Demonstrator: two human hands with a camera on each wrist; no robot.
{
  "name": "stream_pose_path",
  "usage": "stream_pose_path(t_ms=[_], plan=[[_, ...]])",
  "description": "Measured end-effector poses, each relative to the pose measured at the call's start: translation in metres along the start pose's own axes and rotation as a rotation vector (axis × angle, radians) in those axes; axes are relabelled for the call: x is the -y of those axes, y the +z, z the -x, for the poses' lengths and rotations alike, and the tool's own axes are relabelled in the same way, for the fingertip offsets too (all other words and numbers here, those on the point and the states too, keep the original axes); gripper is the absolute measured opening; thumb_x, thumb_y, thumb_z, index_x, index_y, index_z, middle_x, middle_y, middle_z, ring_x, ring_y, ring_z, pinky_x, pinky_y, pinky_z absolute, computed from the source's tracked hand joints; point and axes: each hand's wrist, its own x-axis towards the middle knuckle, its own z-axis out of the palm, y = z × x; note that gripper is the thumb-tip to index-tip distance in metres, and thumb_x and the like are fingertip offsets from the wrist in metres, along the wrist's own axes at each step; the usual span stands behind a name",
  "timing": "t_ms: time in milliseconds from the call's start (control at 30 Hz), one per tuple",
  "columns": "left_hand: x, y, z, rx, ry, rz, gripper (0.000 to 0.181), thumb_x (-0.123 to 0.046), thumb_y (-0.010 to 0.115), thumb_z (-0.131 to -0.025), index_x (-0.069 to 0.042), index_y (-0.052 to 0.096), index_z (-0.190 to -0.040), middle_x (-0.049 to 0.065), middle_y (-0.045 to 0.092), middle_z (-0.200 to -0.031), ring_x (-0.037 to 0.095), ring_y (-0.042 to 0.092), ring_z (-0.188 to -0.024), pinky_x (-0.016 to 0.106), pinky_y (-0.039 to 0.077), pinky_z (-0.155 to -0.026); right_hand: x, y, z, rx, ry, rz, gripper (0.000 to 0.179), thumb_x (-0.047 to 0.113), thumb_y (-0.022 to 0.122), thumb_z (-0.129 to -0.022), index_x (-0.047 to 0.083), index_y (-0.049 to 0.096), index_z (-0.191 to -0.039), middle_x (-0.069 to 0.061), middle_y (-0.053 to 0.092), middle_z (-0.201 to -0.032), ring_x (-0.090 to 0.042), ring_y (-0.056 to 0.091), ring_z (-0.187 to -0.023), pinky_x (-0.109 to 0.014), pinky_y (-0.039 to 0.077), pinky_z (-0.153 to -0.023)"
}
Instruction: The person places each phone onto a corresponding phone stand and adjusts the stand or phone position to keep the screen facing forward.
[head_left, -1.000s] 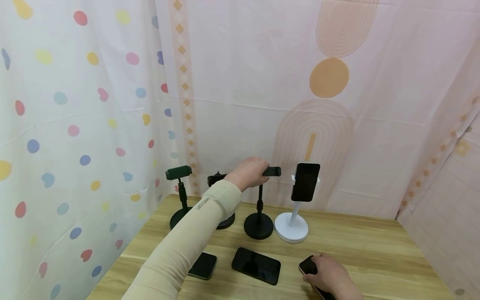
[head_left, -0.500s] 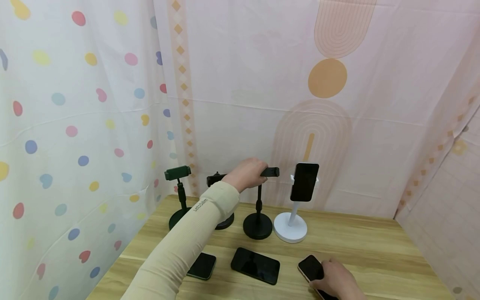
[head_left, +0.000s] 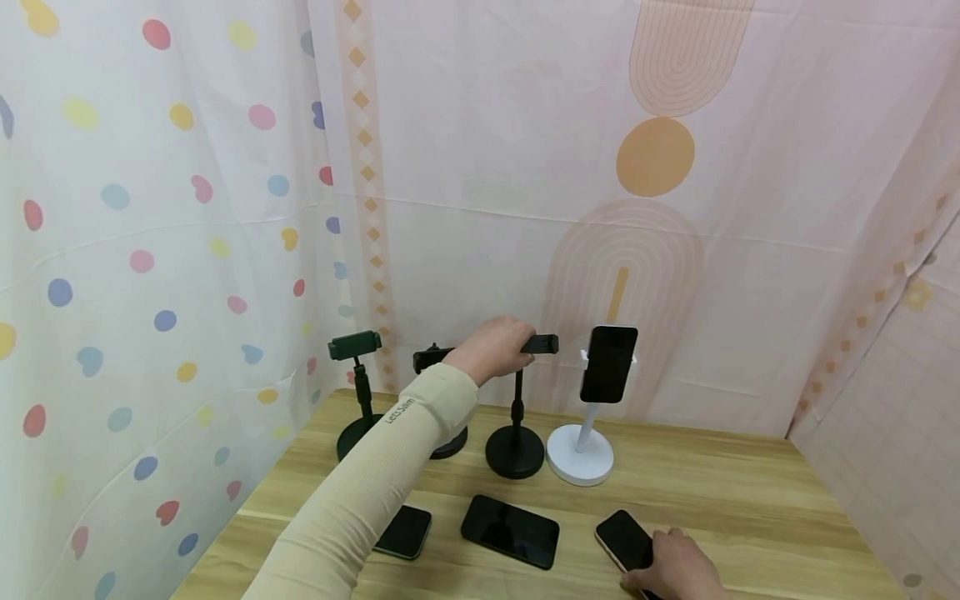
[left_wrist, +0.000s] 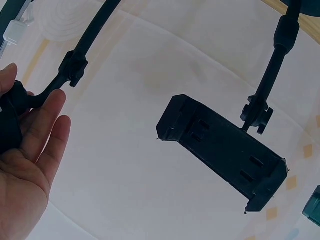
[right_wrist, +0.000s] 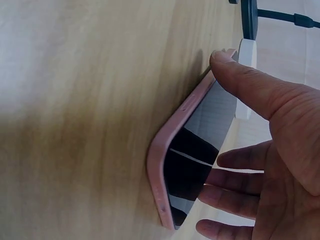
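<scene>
My left hand (head_left: pixel 493 348) reaches up and grips the clamp head (head_left: pixel 544 343) of a black phone stand (head_left: pixel 515 452). In the left wrist view, the fingers (left_wrist: pixel 44 131) bend behind that clamp, close to the stem's bent top. At the front right, my right hand (head_left: pixel 678 567) spans the near part of a smartphone (head_left: pixel 624 537) lying screen up on the table. The right wrist view shows its pink case (right_wrist: pixel 157 155), the thumb (right_wrist: pixel 240 75) on one long edge and the fingertips at the opposite edge.
A white stand (head_left: pixel 580 455) holds an upright phone (head_left: pixel 610 364) at right. Further left are a second black stand (left_wrist: pixel 225 150) and a dark green stand (head_left: pixel 356 345). Two more phones lie in front, one black (head_left: pixel 510 532) and one green-edged (head_left: pixel 406 532). Patterned curtains (head_left: pixel 465 167) hang behind.
My right hand has slid along the smartphone toward its near end, uncovering more of the screen. The left hand keeps its grip on the black stand's clamp.
</scene>
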Motion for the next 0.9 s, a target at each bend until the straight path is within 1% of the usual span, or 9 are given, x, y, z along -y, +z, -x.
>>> stream_pose_path(t_ms=[67, 200, 400, 567, 900], plan=[[0.0, 0.0, 0.0, -0.002, 0.002, -0.002, 0.012, -0.023, 0.066, -0.097, -0.011, 0.067, -0.098, 0.0, 0.063, -0.084, 0.014, 0.058, -0.074, 0.03, 0.049, -0.07, -0.001, 0.001, 0.0, 0.006, 0.006, -0.001, 0.067, 0.045, 0.086, -0.07, -0.012, 0.06, -0.094, -0.014, 0.052, -0.081, -0.026, 0.05, -0.072, -0.042, 0.048, -0.068], [-0.001, 0.0, 0.0, -0.002, 0.003, -0.002, 0.012, -0.023, 0.066, -0.097, -0.011, 0.067, -0.098, 0.0, 0.064, -0.085, 0.015, 0.059, -0.075, 0.031, 0.049, -0.071, -0.003, 0.003, 0.001, -0.006, 0.011, -0.01, 0.067, 0.044, 0.087, -0.068, -0.012, 0.06, -0.093, -0.014, 0.051, -0.081, -0.026, 0.05, -0.071, -0.042, 0.048, -0.067], [0.0, -0.001, 0.0, 0.005, -0.006, 0.013, 0.012, -0.022, 0.066, -0.097, -0.011, 0.067, -0.099, 0.001, 0.064, -0.086, 0.015, 0.059, -0.075, 0.031, 0.049, -0.072, -0.003, 0.006, 0.002, -0.023, 0.018, -0.048, 0.061, 0.038, 0.089, -0.066, -0.011, 0.06, -0.089, -0.013, 0.048, -0.081, -0.026, 0.049, -0.069, -0.04, 0.046, -0.063], [-0.001, -0.002, 0.001, -0.003, -0.003, 0.01, 0.012, -0.022, 0.066, -0.097, -0.011, 0.067, -0.099, 0.001, 0.064, -0.086, 0.015, 0.059, -0.075, 0.031, 0.049, -0.072, -0.004, 0.008, 0.002, -0.003, 0.037, -0.043, 0.062, 0.039, 0.088, -0.068, -0.012, 0.061, -0.091, -0.014, 0.048, -0.082, -0.027, 0.049, -0.07, -0.04, 0.046, -0.064], [-0.001, -0.001, 0.001, -0.008, -0.001, 0.004, 0.012, -0.022, 0.066, -0.097, -0.011, 0.068, -0.099, 0.001, 0.064, -0.087, 0.015, 0.058, -0.075, 0.03, 0.049, -0.071, -0.009, 0.011, 0.003, 0.045, 0.102, -0.059, 0.072, 0.045, 0.087, -0.069, -0.016, 0.06, -0.097, -0.017, 0.047, -0.083, -0.03, 0.048, -0.075, -0.043, 0.046, -0.067]])
